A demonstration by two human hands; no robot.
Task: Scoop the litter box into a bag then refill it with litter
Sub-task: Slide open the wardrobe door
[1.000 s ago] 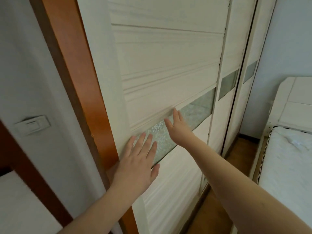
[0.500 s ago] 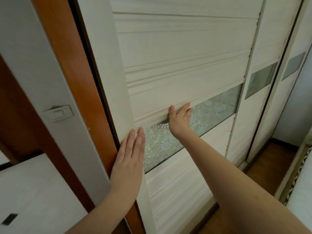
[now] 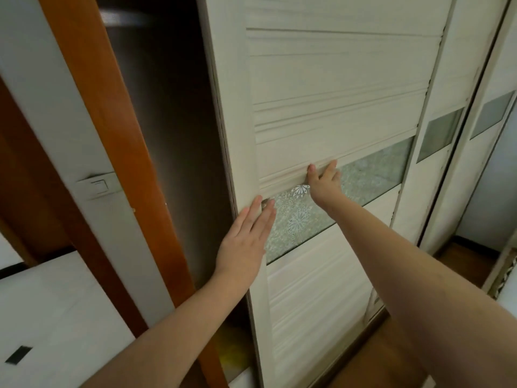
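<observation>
No litter box, bag or litter shows in the head view. A white sliding wardrobe door (image 3: 335, 74) with a frosted floral glass strip (image 3: 372, 175) fills the middle. My left hand (image 3: 246, 242) lies flat on the door's left stile, fingers together and holding nothing. My right hand (image 3: 324, 183) presses on the ridged moulding just above the glass, fingers spread. Left of the door a dark opening (image 3: 173, 141) into the wardrobe is uncovered; something yellow (image 3: 232, 351) sits blurred at its bottom.
An orange-brown wooden frame (image 3: 112, 130) borders the opening on the left, with a white wall and a light switch (image 3: 96, 186) beyond it. More white sliding panels (image 3: 447, 130) stand to the right. Wooden floor (image 3: 391, 357) runs along the wardrobe's foot.
The sliding door has moved to the right under both hands, uncovering a wide dark gap where it was shut against the frame. The camera view has shifted with it.
</observation>
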